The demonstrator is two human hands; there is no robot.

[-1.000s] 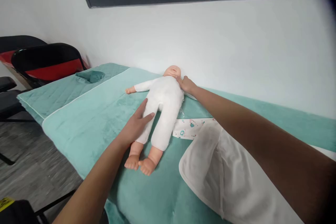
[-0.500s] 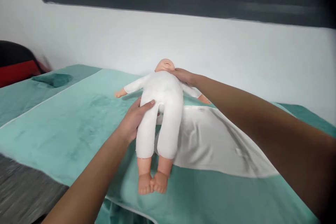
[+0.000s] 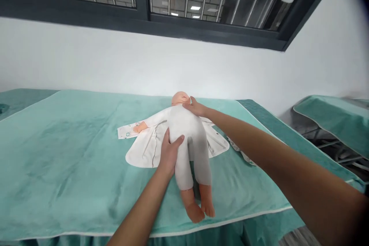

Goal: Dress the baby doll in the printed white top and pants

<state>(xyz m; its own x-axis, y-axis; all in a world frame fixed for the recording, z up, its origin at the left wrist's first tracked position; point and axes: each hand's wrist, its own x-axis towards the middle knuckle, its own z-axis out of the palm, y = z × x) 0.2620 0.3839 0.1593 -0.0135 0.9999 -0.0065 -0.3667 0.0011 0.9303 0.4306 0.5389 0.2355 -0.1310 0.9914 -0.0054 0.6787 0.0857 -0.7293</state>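
Note:
A baby doll [image 3: 187,127] with a white cloth body and bare plastic head, hands and feet lies on its back, head toward the wall. Under it a white baby garment [image 3: 142,152] is spread out, one printed sleeve [image 3: 127,132] reaching left beneath the doll's hand. My left hand [image 3: 170,152] grips the doll's hip and upper thigh, thumb on top, other fingers partly hidden. At the neck and shoulder, my right hand [image 3: 196,107] holds the doll; its fingers behind the neck are partly hidden. My right forearm covers part of the doll's other arm.
A teal blanket [image 3: 72,184] with pale edging covers the bed. Beside my right forearm lies a folded printed cloth [image 3: 242,152]. White wall [image 3: 115,61] and a dark-framed window [image 3: 213,30] are behind. Another teal-covered bed [image 3: 337,119] stands at right.
The view has swung right. The doll, held in both hands, has moved from beside a plain white cloth to on top of the spread garment.

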